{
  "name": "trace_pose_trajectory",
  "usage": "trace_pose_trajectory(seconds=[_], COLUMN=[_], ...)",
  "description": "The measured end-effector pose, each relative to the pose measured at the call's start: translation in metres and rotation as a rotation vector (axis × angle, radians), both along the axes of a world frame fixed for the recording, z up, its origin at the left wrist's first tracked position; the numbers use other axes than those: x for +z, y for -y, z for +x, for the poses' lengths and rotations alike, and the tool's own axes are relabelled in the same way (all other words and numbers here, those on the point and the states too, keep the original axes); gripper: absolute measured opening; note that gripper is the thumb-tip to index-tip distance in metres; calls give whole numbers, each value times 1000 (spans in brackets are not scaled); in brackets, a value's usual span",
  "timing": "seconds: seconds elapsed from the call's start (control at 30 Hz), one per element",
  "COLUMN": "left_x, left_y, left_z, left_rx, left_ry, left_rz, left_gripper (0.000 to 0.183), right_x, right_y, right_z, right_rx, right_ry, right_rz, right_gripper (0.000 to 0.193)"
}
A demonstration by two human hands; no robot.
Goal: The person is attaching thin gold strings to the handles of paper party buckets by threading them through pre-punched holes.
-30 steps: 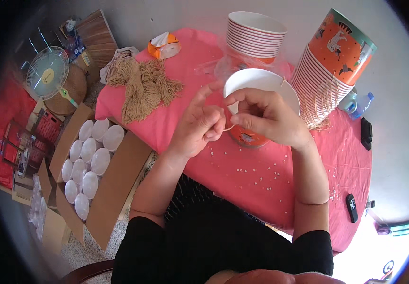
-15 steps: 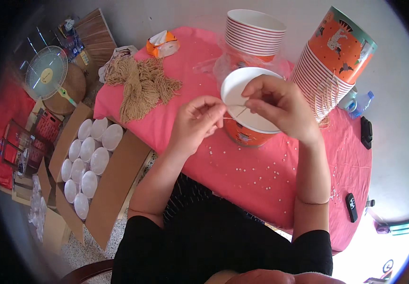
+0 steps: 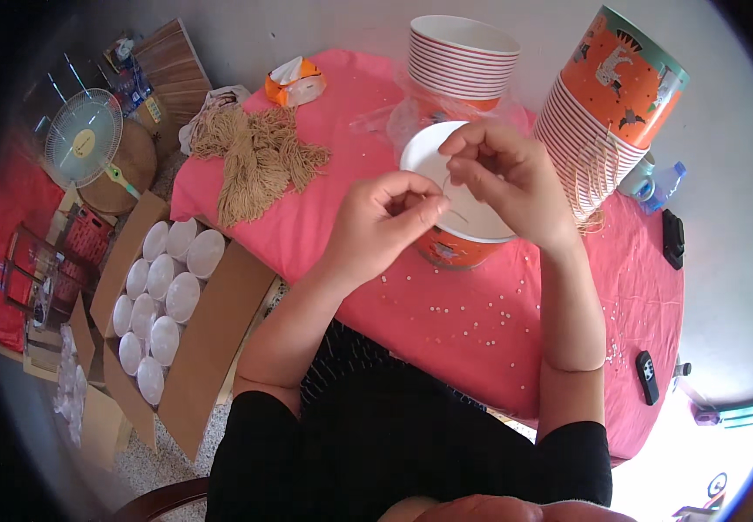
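Observation:
Over the white mouth of an orange printed paper bucket [image 3: 453, 250], my hands work on a thin cord [image 3: 458, 215]. My left hand [image 3: 385, 222] pinches it between thumb and fingertips, and a short end sticks out past the thumb. Close by on the right, my right hand [image 3: 516, 187] is closed in a pinch on the same cord, slightly higher. The bucket stands upright on the table, its rim partly hidden by both hands. Beyond the left hand lies a loose bundle of tan cords [image 3: 259, 161].
A pink-covered table [image 3: 368, 322] carries white dots. Behind stand a stack of white-rimmed buckets [image 3: 463, 65] and a tall leaning stack of orange buckets [image 3: 625, 78] with cords draped on it. A remote [image 3: 646, 378] lies right; a cardboard box [image 3: 211, 348] of clear cups sits left.
My left hand has moved right, nearer to the right hand and over the bucket's rim. The cord between the hands now bends upward instead of running nearly level.

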State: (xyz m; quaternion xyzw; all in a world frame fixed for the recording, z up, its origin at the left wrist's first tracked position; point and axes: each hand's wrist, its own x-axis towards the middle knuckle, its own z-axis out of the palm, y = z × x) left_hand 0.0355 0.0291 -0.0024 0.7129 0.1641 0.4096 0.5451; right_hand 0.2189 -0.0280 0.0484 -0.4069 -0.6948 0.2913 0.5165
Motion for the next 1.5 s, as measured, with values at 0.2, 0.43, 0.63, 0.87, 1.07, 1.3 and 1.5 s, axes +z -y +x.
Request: trace_pose_trajectory(seconds=[0.2,0.43,0.63,0.87,1.07,1.3,1.5], left_x=[-9,-5,-7,-11,-14,-22,-25], left_y=[-11,-9,-13,-10,-7,-4,-3], left_z=[-6,-4,-11,-18,-19,-14,-12], left_rx=[-70,-105,-143,-55,-209,-273,-300], left_ry=[168,222,189,30,149,254,278], left_rz=[-353,-484,-459,-93,-379,-481,-517], left_gripper=[14,13,14,14,11,13,13], right_x=[9,5,5,18,12,2,1], right_y=[5,8,6,18,11,1,1], right_z=[5,-10,-4,6,-4,-10,-12], right_rx=[-262,-223,-234,-206,-105,-85,-111], right_ry=[499,663,704,665,592,619,609], right_rz=[173,443,478,394,466,495,482], right_gripper=[13,15,9,7,7,8,8])
